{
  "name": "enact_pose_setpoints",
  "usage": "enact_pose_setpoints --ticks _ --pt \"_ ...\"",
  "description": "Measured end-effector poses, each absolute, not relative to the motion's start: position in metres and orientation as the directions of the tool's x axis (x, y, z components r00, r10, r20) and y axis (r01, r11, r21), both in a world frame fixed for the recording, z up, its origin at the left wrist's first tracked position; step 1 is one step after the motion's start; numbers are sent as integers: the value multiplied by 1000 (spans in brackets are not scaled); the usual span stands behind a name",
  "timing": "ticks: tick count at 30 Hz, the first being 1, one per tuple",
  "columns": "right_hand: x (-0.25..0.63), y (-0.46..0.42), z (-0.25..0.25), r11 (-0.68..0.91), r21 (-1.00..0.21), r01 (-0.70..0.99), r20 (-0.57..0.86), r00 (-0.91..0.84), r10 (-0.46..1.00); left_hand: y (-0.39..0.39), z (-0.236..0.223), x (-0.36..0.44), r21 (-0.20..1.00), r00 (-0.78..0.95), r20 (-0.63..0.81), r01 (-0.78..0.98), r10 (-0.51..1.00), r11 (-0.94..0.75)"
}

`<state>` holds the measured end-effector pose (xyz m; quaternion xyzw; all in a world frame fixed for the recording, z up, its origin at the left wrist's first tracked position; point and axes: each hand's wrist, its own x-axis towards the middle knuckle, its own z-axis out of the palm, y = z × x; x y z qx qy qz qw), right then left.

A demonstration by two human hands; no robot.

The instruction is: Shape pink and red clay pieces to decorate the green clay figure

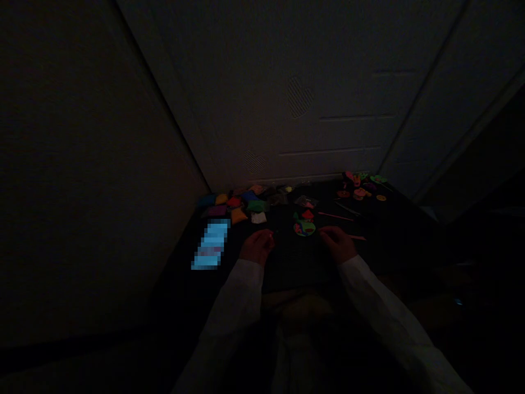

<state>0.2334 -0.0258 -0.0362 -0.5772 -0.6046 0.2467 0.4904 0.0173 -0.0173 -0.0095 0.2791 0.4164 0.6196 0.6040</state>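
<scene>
The scene is very dark. My left hand [257, 245] is closed above the dark tabletop, fingertips pinched together; a tiny dark speck shows by them, and I cannot make out what they hold. To its right lies a round green piece [304, 227] with pink, blue and brown shapes on it, apparently modelling clay. A small red piece [307, 214] sits at its far edge. Just right of the green piece is my right hand [338, 243], its fingers curled and pinched near that edge without plainly touching it. Whatever may be in this pinch is too small or hidden.
A lit phone [211, 244], its screen blurred, lies left. Several coloured packets [257, 206] line the back left of the dark table [287, 273]. A pink stick [336, 216] and a thin tool [346, 208] lie right. Small colourful figures [361, 193] stand back right, before a pale wall [254, 109].
</scene>
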Motion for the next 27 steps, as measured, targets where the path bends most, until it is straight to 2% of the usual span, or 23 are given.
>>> enact_pose_setpoints --ticks 4,9,14,27 --pt "234 -26 -37 213 -866 453 309 150 939 -16 -3 14 801 -35 -196 -582 980 139" --pt "234 -27 -35 207 -865 458 303 147 942 -15 -5 11 773 -58 -202 -622 978 123" --pt "233 -28 -33 203 -865 459 298 145 943 -14 -11 11 776 -111 -190 -626 975 80" --pt "232 -28 -35 209 -870 447 303 150 941 -15 -16 14 806 -48 -176 -581 983 116"
